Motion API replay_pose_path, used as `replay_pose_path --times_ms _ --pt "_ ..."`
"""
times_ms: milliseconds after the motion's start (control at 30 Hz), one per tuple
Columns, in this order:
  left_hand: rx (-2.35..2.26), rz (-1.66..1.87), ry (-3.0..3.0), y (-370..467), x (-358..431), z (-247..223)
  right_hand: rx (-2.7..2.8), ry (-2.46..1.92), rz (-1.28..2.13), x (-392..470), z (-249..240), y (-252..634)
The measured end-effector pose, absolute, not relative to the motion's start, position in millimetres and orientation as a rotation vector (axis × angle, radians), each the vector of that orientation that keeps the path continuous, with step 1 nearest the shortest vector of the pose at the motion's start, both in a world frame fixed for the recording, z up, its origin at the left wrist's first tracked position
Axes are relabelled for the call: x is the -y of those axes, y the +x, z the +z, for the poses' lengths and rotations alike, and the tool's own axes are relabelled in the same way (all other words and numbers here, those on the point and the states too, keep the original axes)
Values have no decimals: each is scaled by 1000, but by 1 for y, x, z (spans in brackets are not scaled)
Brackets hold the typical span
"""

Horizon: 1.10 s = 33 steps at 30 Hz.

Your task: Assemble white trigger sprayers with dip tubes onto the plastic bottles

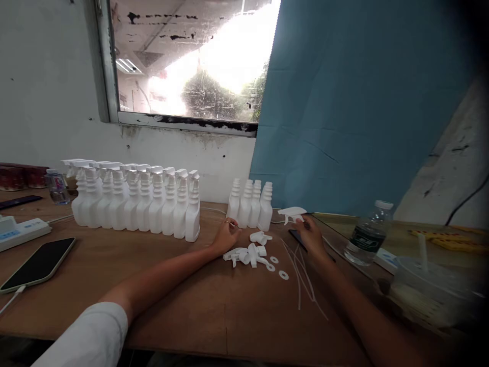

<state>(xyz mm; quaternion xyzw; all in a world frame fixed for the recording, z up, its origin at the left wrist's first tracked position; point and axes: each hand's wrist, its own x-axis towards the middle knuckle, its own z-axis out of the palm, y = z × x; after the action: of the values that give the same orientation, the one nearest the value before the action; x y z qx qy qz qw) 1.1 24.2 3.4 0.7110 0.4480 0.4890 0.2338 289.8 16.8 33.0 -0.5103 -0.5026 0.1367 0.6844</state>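
Note:
My right hand (311, 235) grips a white spray head (292, 213), its nozzle pointing left. My left hand (226, 236) is closed, fingertips pinched together near the base of the open-topped white bottles (246, 205); whatever it holds is too small to make out. Between the hands lie several loose spray heads (252, 253) in a pile, with white ring washers (283, 275) beside them. Thin clear tubes (299, 280) are spread on the table just left of my right forearm. A long row of white bottles with spray heads on top (144, 201) stands to the left.
On the left of the brown table (183, 306) are a phone (38, 265), a power strip (25, 232) and a small bottle (57, 187). A water bottle (367, 237) and a plastic cup with a straw (424, 290) stand at right. Another dark phone lies behind my right hand.

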Motion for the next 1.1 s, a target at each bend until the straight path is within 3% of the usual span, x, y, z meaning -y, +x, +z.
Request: replay_pose_path --times_ms 200,467,600,833,1100 --pt "-297 869 2621 -24 27 25 1123 -1128 338 -16 38 278" --pt "-382 834 2784 -17 19 14 1155 -1089 407 -4 47 266" --pt "-511 926 2672 -13 12 7 1171 -1092 406 3 52 259" --pt "-652 1422 2081 -7 5 7 1429 -1124 508 28 62 223" --pt "-379 1225 1368 -3 2 5 1802 -1040 622 53 56 167"
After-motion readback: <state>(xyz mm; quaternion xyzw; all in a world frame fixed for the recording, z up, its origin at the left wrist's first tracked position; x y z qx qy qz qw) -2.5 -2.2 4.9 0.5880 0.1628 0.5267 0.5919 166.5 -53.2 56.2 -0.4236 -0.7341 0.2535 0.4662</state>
